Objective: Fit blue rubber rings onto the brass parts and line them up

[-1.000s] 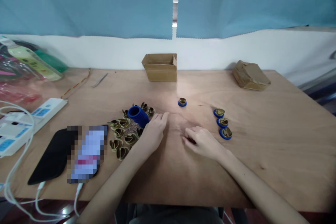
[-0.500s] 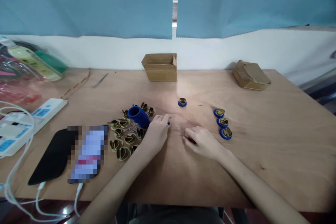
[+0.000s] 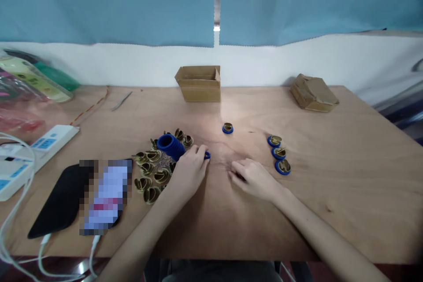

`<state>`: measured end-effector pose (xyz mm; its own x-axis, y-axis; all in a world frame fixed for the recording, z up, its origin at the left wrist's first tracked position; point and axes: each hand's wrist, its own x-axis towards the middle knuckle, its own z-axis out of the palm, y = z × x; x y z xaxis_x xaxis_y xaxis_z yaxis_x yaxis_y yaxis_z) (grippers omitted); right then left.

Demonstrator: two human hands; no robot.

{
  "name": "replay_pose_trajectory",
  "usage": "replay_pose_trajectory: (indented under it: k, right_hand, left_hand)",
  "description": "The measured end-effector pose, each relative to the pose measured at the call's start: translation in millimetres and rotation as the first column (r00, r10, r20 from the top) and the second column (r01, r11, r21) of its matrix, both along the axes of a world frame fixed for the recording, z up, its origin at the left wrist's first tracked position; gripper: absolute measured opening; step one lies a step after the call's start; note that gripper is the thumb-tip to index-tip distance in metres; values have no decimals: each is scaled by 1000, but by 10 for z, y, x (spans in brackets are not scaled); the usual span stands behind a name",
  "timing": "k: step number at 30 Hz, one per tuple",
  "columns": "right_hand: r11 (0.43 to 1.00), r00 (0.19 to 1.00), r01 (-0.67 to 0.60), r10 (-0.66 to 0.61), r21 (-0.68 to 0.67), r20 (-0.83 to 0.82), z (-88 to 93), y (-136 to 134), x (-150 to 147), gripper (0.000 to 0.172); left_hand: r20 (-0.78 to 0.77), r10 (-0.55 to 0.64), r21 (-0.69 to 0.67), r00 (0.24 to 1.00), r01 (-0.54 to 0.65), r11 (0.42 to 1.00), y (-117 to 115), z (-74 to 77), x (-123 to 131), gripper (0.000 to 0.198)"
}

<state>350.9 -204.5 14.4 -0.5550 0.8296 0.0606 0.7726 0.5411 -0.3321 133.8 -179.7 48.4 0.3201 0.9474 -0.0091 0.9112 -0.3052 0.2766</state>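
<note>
The left hand pinches one blue ring right of the stack, apparently singling it out, which next calls for a steady grip; whether the curled right hand holds anything, I cannot tell.

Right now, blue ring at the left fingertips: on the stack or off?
Off: the blue ring shows at the left hand, apart from the blue stack, with that hand between them in view.

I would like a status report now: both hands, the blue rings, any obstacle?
Left hand: at a blue ring, grip unclear. Right hand: half-curled, contents hidden. Possible obstacle: leaning blue stack close by left hand, brass pieces around it.
</note>
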Motion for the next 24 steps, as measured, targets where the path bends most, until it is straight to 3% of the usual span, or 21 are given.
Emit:
replay_pose_trajectory:
  k: [17,24]
  right_hand:
    - [1000,1000,-3,3,-2,8,-12,-5,20,23]
    - [1000,1000,-17,17,-4,2,-9,1,15,22]
  left_hand:
    - [-65,57,51,996,-54,997,-45,56,-47,4]
    - [-160,65,22,985,-62,998,-29,62,-42,24]
